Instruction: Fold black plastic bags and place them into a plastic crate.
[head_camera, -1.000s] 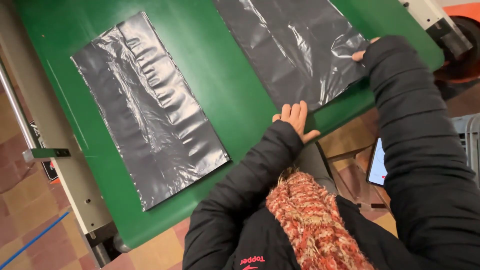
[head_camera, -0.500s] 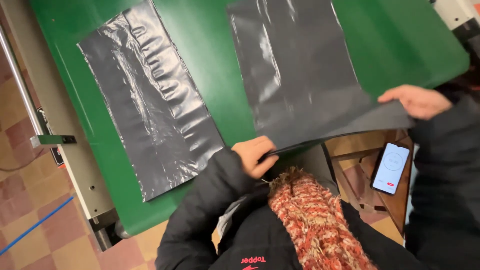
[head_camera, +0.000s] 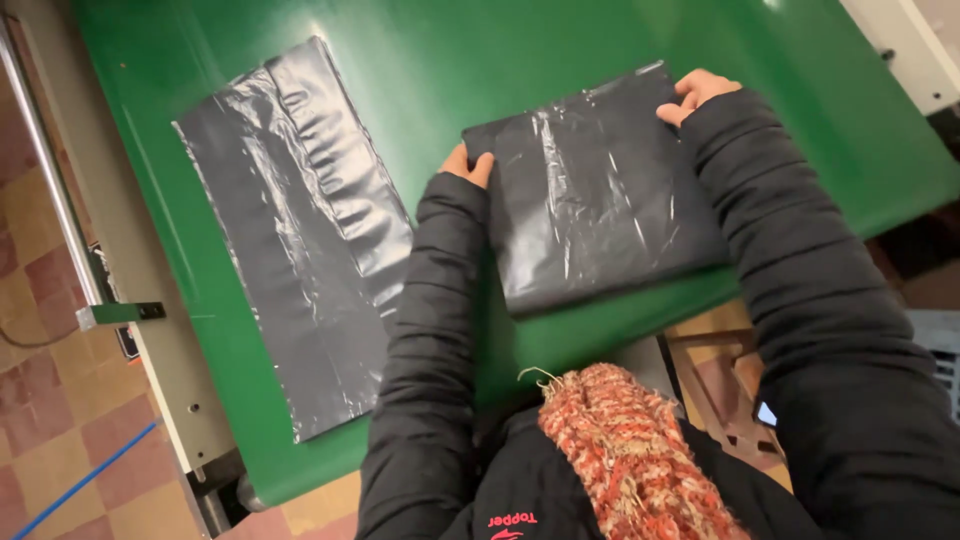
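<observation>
Grey folded bag (head_camera: 590, 200) | hands at far corners | green table (head_camera: 440, 90)

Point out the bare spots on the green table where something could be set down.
Bare green table beyond both bags, and between the flat bag and folded bag. Crowded around the folded bag, with left hand and right hand.

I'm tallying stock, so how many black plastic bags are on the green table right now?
2. One flat bag lies spread out at the table's left side. One folded bag lies nearer the middle, with the left hand and right hand at its far corners. More layers could be hidden inside the fold.
</observation>
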